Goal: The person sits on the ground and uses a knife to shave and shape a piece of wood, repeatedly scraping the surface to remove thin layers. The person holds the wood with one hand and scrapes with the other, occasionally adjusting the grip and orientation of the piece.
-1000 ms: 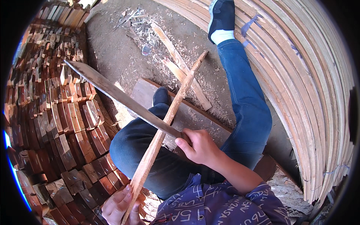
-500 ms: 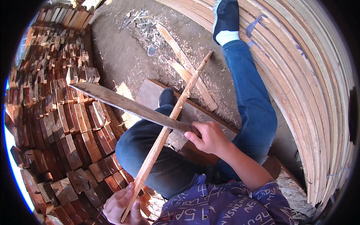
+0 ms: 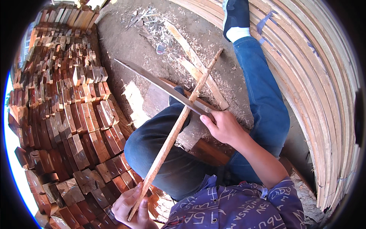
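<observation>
My left hand (image 3: 131, 208) is closed around the lower end of a long, thin wooden stick (image 3: 164, 149), which slants up and away to the right over my bent knee. In my right hand (image 3: 224, 128) is a machete (image 3: 156, 81), its handle mostly hidden by the fingers. The long blade crosses the stick at about the middle of its length and points to the far left. Blade and stick appear to touch where they cross. Pale rough patches show along the stick's surface.
Stacked reddish-brown wood blocks (image 3: 76, 149) fill the left side. Long curved-looking boards (image 3: 305, 76) are piled at the right. Ahead on the ground lie two wood strips (image 3: 187, 47) and shavings (image 3: 152, 28). Below the stick is a flat board (image 3: 156, 100).
My right hand has moved the machete away from me along the stick, and the blade now stands more edge-on. My left hand keeps its grip. The whole view has shifted slightly.
</observation>
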A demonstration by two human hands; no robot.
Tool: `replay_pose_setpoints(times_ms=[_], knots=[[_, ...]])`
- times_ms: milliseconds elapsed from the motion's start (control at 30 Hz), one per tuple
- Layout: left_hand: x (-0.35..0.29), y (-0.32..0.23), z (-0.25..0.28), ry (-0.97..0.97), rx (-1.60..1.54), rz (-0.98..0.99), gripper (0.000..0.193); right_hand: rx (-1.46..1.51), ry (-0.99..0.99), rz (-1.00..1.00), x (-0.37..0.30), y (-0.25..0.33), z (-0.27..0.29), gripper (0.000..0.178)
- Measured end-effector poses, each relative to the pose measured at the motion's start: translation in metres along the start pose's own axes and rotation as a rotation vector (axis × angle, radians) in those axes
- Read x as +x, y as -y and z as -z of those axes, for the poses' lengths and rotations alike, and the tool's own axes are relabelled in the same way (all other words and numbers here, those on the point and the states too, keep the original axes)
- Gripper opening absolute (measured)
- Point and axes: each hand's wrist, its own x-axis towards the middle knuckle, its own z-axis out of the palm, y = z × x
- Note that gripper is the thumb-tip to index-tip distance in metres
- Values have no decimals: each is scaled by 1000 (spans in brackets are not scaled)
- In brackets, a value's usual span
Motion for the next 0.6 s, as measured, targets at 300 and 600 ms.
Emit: replay_pose_setpoints(times_ms=[300,600], knots=[[5,1,5,-47,55,39,24,123,70,61,0,20,-4,57],[11,-8,1,-45,48,-5,29,-17,26,91,7,16,4,57]])
